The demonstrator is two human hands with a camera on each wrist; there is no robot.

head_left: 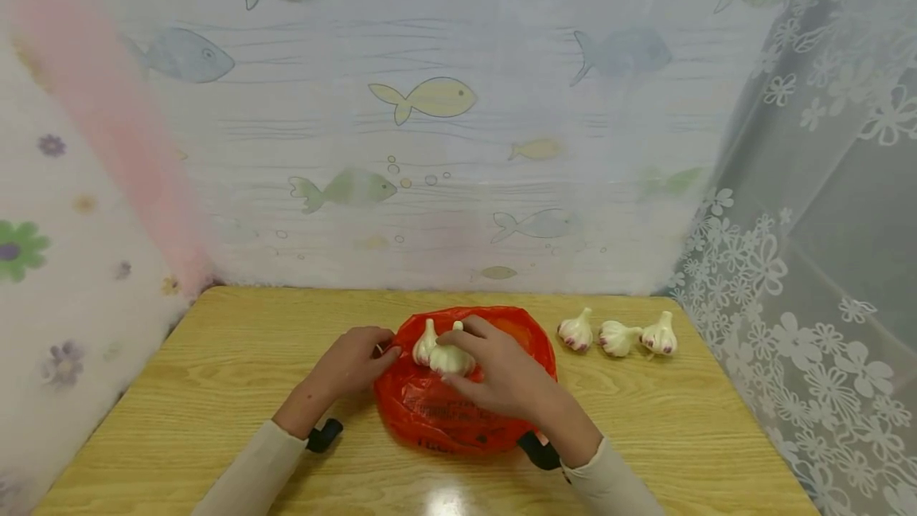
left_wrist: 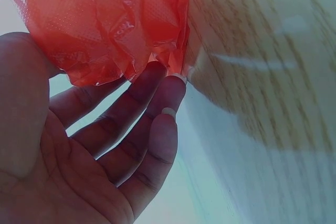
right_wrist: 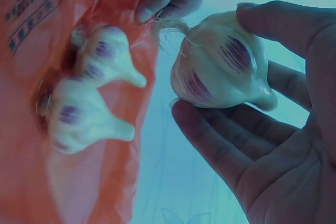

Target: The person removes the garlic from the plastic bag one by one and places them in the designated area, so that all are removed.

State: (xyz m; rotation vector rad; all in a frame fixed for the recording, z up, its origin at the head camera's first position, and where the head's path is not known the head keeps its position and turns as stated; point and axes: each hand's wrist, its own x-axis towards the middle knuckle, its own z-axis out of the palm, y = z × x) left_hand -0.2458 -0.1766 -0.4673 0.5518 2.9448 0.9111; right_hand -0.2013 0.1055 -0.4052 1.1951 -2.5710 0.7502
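A red plastic bag (head_left: pixel 466 420) with dark print lies on the wooden table. My left hand (head_left: pixel 351 361) holds its left edge, thumb on one side and fingertips on the other, as the left wrist view shows at the crumpled red plastic (left_wrist: pixel 121 35). Between thumb and fingers, my right hand (head_left: pixel 512 373) grips a white garlic bulb (right_wrist: pixel 220 61) with purple streaks, raised over the bag. Two more garlic bulbs, one upper (right_wrist: pixel 105 53) and one lower (right_wrist: pixel 79 116), sit on the red plastic in the right wrist view. From the head, my right hand partly hides the bulbs.
To the right of the bag, three garlic bulbs stand in a row: a left one (head_left: pixel 576 330), a middle one (head_left: pixel 618 338) and a right one (head_left: pixel 659 334). The wooden table (head_left: pixel 236 341) meets a fish-patterned curtain (head_left: pixel 430 205) at the back.
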